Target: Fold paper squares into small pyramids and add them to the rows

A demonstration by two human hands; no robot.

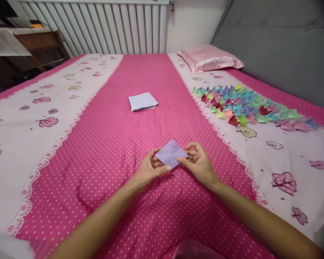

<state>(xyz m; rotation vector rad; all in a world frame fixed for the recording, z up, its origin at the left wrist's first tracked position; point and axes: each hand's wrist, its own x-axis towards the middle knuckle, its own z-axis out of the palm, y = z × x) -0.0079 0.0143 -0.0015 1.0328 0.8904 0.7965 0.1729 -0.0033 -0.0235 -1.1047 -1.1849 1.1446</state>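
Note:
A lavender sheet of origami paper (169,154), folded into a diamond with a slit down its upper half, is held just above the pink bedspread. My left hand (152,166) is closed on its left side, thumb along the lower edge and fingers behind. On the right side, my right hand (199,162) pinches the paper with the thumb in front; some of its fingers curl behind. Farther off on the bed lies a stack of square paper (143,101), pale on top. To the right, several rows of small folded paper boats (243,104) in many colours stand close together.
A pink satin pillow (209,58) lies at the far right of the bedspread (145,72), near a grey padded headboard (280,46). Beyond the bed's far edge is a white radiator (110,28). A wooden desk (35,39) with cables stands at the far left.

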